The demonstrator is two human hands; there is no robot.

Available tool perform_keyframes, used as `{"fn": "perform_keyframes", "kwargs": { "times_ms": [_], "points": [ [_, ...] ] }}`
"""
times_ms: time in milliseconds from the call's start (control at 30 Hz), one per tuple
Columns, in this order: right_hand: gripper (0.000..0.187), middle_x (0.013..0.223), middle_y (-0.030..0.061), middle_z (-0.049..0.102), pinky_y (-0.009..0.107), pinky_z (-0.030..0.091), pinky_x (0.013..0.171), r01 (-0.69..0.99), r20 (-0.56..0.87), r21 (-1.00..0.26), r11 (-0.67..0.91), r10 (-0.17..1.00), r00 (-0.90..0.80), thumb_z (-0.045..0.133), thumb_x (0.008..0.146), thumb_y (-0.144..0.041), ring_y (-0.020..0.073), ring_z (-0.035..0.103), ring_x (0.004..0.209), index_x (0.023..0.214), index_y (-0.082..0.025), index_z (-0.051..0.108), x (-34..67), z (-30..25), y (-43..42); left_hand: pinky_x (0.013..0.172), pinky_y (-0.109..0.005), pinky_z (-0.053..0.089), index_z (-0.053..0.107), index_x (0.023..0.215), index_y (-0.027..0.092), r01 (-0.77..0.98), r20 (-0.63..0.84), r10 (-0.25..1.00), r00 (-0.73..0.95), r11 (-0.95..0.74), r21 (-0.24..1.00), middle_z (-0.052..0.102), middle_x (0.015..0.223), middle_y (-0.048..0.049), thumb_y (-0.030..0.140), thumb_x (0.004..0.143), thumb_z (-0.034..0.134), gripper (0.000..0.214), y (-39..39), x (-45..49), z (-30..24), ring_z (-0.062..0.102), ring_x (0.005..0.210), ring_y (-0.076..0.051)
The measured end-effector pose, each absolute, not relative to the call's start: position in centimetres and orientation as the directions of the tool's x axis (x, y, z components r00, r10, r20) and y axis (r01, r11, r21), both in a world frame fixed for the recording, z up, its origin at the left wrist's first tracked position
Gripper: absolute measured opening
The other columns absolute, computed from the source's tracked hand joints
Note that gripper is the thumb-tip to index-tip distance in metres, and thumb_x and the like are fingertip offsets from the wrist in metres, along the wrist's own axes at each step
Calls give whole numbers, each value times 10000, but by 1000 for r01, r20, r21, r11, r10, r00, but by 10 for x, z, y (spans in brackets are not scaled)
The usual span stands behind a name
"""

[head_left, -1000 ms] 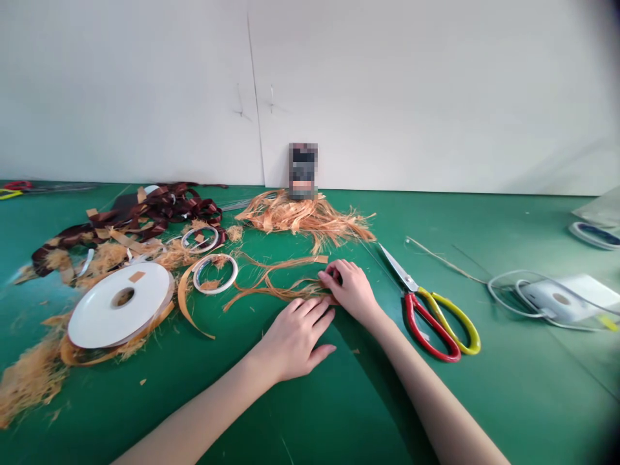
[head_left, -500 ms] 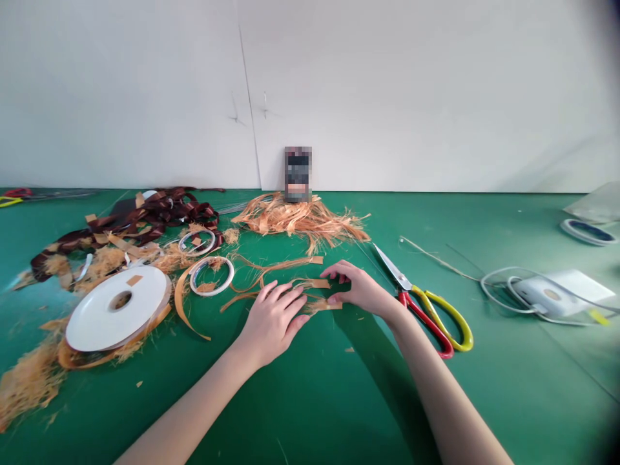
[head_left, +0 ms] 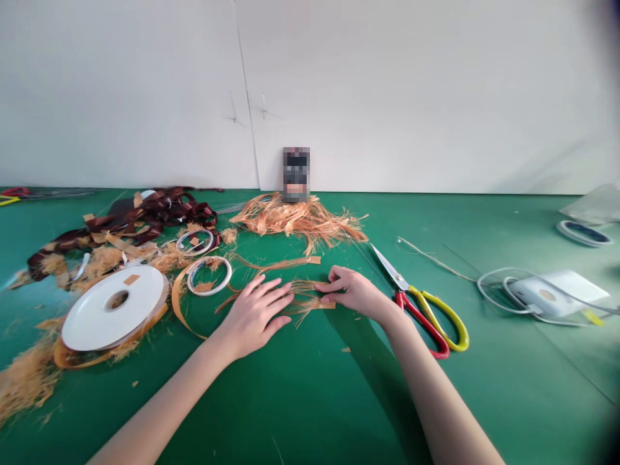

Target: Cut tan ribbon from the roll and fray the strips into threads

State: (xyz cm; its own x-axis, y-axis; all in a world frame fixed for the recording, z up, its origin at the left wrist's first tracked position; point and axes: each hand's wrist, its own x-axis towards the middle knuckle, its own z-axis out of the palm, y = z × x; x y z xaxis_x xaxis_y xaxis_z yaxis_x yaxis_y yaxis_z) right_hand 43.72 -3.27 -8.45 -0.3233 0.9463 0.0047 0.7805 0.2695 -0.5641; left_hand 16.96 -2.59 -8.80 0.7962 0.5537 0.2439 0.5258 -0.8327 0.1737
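My left hand (head_left: pixel 252 316) lies flat with its fingers spread over the tan ribbon strips, pressing them to the green table. Between thumb and fingers of my right hand (head_left: pixel 352 292) is the end of a frayed ribbon strip (head_left: pixel 302 286), whose loose threads run toward my left fingertips. Just below that pinch lies a shorter frayed piece (head_left: pixel 327 305) with a woven end. Another strip (head_left: pixel 312 260) is stretched out above both hands. Scissors (head_left: pixel 409 287) with one red and one yellow handle rest half open to the right of my right hand.
A white ribbon spool (head_left: pixel 97 316) and white rings (head_left: pixel 192 284) stand at left, by brown ribbon (head_left: pixel 165 216) and tan fluff. Frayed strips (head_left: pixel 290 219) are heaped before a blurred dark device (head_left: pixel 296 174) at the wall. A white charger (head_left: pixel 557 290) with cable lies right.
My left hand has slid a little to the left, uncovering more threads. My right thumb and fingers have drawn together on the ribbon end. The view has shifted slightly.
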Motion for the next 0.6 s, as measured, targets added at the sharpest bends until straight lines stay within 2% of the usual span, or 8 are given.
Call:
{"fn": "perform_keyframes", "kwargs": {
  "times_ms": [100,200,267,300,367,467,600],
  "points": [
    [233,792,-6,515,227,368,591,782,-20,-578,234,954,-300,716,747,-245,124,497,679,959,-332,756,439,-83,-34,1082,-546,321,589,1249,236,586,260,587,767,-805,90,587,1319,-58,358,932,446,368,-16,146,-86,491,1266,-260],
    [192,777,-12,517,219,349,568,781,-24,-585,219,958,-287,714,749,-271,121,488,664,924,-336,765,439,-82,-34,1049,-524,368,713,1035,228,671,342,633,694,-742,13,634,1260,-64,315,920,459,292,-14,136,-77,547,1202,-269],
    [189,776,-14,520,219,344,566,783,-35,-588,201,962,-272,718,747,-278,120,487,660,920,-335,766,438,-82,-34,1029,-496,390,741,891,208,708,413,646,642,-706,3,653,1231,-73,284,908,467,284,-21,144,-69,567,1167,-269],
    [197,779,-14,520,220,347,571,783,-40,-591,195,962,-269,722,744,-276,120,490,663,929,-332,764,438,-81,-34,1028,-484,390,738,878,199,709,433,643,632,-705,13,654,1227,-76,282,907,467,285,-27,152,-65,567,1164,-266],
    [220,785,-13,520,222,357,587,780,-40,-595,192,963,-268,729,736,-263,121,496,675,946,-325,761,438,-81,-34,1036,-462,383,707,1012,197,642,408,604,685,-765,54,629,1269,-60,329,921,448,304,-40,174,-62,541,1196,-254],
    [242,776,-15,517,222,370,608,770,-24,-604,203,962,-273,734,728,-249,121,502,686,957,-324,757,438,-81,-34,1041,-416,389,533,1299,205,489,250,502,828,-864,119,504,1410,-31,458,935,402,462,-56,201,-70,468,1280,-231],
    [190,757,-23,509,222,356,587,769,-43,-615,172,967,-250,735,728,-272,114,494,661,909,-317,768,438,-82,-34,1023,-401,398,483,1339,158,608,203,614,763,-788,99,501,1409,-70,455,952,357,504,-55,193,-92,473,1276,-236]
  ]
}}
